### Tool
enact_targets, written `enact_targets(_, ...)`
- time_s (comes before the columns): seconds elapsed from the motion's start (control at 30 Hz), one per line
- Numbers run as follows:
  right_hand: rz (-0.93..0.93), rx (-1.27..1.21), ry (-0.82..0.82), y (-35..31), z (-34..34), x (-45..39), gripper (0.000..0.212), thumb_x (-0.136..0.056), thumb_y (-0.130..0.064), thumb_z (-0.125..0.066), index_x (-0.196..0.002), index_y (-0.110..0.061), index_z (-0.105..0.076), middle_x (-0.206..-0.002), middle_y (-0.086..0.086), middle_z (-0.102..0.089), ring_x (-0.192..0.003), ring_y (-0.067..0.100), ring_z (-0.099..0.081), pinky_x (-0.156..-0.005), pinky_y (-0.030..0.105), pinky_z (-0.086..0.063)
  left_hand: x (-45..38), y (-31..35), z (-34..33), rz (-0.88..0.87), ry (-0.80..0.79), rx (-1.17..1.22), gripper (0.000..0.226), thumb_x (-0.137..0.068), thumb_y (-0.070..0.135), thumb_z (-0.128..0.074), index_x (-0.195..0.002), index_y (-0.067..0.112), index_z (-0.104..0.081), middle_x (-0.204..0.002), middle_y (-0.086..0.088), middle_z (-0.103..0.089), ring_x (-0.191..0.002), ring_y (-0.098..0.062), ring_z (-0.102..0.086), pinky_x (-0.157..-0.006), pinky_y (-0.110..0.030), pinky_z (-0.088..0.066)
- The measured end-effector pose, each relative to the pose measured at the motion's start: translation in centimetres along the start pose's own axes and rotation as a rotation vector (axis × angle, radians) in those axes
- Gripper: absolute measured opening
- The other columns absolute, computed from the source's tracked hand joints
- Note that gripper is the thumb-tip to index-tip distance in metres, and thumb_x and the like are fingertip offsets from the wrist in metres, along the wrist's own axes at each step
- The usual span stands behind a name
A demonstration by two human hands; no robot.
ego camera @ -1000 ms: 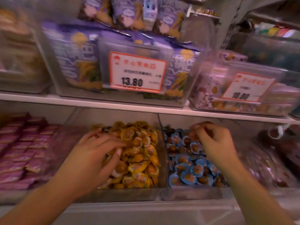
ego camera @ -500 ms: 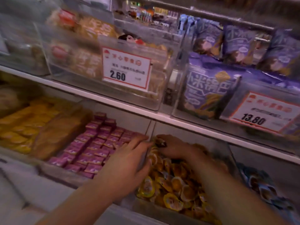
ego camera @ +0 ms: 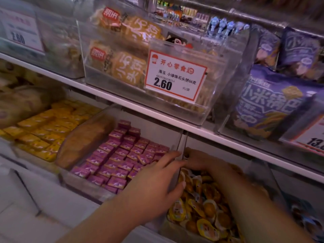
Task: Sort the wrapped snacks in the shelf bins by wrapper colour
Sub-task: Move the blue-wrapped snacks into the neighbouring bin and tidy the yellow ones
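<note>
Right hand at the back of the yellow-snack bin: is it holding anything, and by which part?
Cannot be told. The right hand curls over the yellow snacks, fingertips hidden behind the bin divider.

On the upper shelf (ego camera: 108, 95) a clear bin holds stacked orange biscuit packs (ego camera: 128, 67) behind a red-bordered price card (ego camera: 175, 76) reading 2.60. To its right stand purple snack bags (ego camera: 268, 102), with another price card (ego camera: 313, 137) partly cut off.

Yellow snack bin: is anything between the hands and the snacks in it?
Nothing visible blocks them. The right hand is already down among the yellow-wrapped snacks at the bin's back. The left hand rests over the clear divider wall beside the pink packets, thumb on the yellow side.
</note>
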State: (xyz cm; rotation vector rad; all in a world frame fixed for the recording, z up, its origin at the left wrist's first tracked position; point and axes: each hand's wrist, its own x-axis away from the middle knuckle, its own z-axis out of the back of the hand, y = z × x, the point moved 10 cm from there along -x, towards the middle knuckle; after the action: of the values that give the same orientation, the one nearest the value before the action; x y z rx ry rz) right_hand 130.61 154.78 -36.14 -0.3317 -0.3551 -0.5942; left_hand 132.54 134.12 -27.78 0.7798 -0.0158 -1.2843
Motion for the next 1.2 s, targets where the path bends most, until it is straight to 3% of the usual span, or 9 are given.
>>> enact_targets(0.2, 0.001, -0.008, -0.064, -1.5, 0.3, -0.1, 0.074, -0.046, -0.072, -0.057, -0.096, -0.017, -0.068, -0.097, 0.003, -0.068, -0.085, 0.017, -0.067, -0.081, 0.035, -0.058, -0.1, 0.0, -0.3, 0.011, 0.03, -0.007, 0.049, -0.091, 0.055, -0.041, -0.139, 0.046, -0.033, -0.151, 0.025, -0.023, -0.125, -0.011, -0.051, -0.099, -0.037, -0.049)
enact_targets(0.3, 0.024, -0.024, -0.042, -1.2, 0.0, -0.9, 0.042, -0.071, -0.059, -0.068, -0.088, -0.021, -0.065, -0.086, 0.0, -0.064, -0.077, 0.013, -0.063, -0.063, 0.025, -0.051, -0.3, -0.1, -0.3, 0.014, 0.043, -0.013, 0.048, -0.091, 0.054, -0.042, -0.138, 0.045, -0.035, -0.15, 0.024, -0.024, -0.123, -0.012, -0.051, -0.097, -0.038, -0.05)
enact_targets(0.37, 0.027, -0.051, -0.034, -0.7, -0.2, -1.1, 0.034, -0.079, -0.055, -0.069, -0.085, -0.021, -0.066, -0.086, -0.001, -0.065, -0.076, 0.01, -0.063, -0.061, 0.024, -0.048, -0.4, -0.2, -0.4, 0.018, 0.05, -0.018, 0.047, -0.091, 0.053, -0.042, -0.137, 0.045, -0.036, -0.15, 0.024, -0.025, -0.123, -0.012, -0.05, -0.096, -0.038, -0.05)
enact_targets(0.53, 0.003, -0.128, -0.042, 0.5, -0.8, -1.5, 0.046, -0.076, -0.058, -0.07, -0.092, -0.015, -0.071, -0.094, 0.004, -0.068, -0.086, 0.015, -0.064, -0.078, 0.031, -0.052, -0.5, -0.3, -0.5, 0.025, 0.042, -0.02, 0.046, -0.091, 0.053, -0.041, -0.136, 0.047, -0.035, -0.148, 0.027, -0.024, -0.122, -0.011, -0.049, -0.095, -0.037, -0.05)
enact_targets(0.73, 0.057, 0.035, -0.043, -1.5, -0.7, -1.2, 0.051, -0.048, -0.067, -0.059, -0.077, -0.024, -0.06, -0.079, -0.003, -0.062, -0.073, 0.012, -0.061, -0.064, 0.027, -0.047, -0.5, -0.4, -0.5, 0.029, 0.047, -0.016, 0.047, -0.09, 0.054, -0.041, -0.136, 0.045, -0.039, -0.148, 0.026, -0.025, -0.123, -0.011, -0.049, -0.096, -0.037, -0.051)
enact_targets(0.9, 0.076, 0.026, 0.012, -1.4, -0.2, -1.1, 0.026, -0.074, -0.043, -0.073, -0.069, -0.021, -0.061, -0.071, -0.003, -0.06, -0.065, 0.011, -0.059, -0.052, 0.022, -0.041, -0.5, -0.5, -0.5, 0.028, 0.044, -0.009, 0.047, -0.089, 0.055, -0.039, -0.136, 0.047, -0.037, -0.148, 0.026, -0.025, -0.124, -0.01, -0.048, -0.096, -0.038, -0.051)
enact_targets(1.03, 0.163, -0.09, 0.079, -1.4, 0.5, 0.2, 0.011, -0.078, -0.026, -0.078, -0.077, -0.017, -0.071, -0.077, 0.001, -0.067, -0.079, 0.016, -0.065, -0.062, 0.026, -0.051, -0.7, -0.5, -0.4, 0.039, 0.041, 0.0, 0.048, -0.089, 0.054, -0.04, -0.136, 0.046, -0.039, -0.148, 0.025, -0.026, -0.125, -0.01, -0.048, -0.096, -0.037, -0.051)
enact_targets(1.13, 0.173, -0.309, 0.136, -0.4, 2.3, 1.7, 0.007, -0.081, -0.013, -0.077, -0.087, -0.015, -0.076, -0.088, 0.008, -0.075, -0.079, 0.012, -0.069, -0.077, 0.03, -0.058, -0.7, -0.4, -0.3, 0.039, 0.032, 0.004, 0.048, -0.089, 0.053, -0.041, -0.136, 0.045, -0.039, -0.147, 0.025, -0.028, -0.124, -0.01, -0.049, -0.097, -0.033, -0.05)
enact_targets(1.2, 0.159, -0.61, 0.16, 0.8, 3.4, 3.1, 0.011, -0.086, -0.002, -0.07, -0.097, -0.004, -0.073, -0.087, 0.015, -0.073, -0.065, 0.005, -0.066, -0.065, 0.019, -0.055, -0.6, -0.2, -0.1, 0.052, 0.039, -0.017, 0.046, -0.089, 0.052, -0.042, -0.135, 0.044, -0.043, -0.147, 0.023, -0.03, -0.122, -0.012, -0.051, -0.098, -0.033, -0.048)
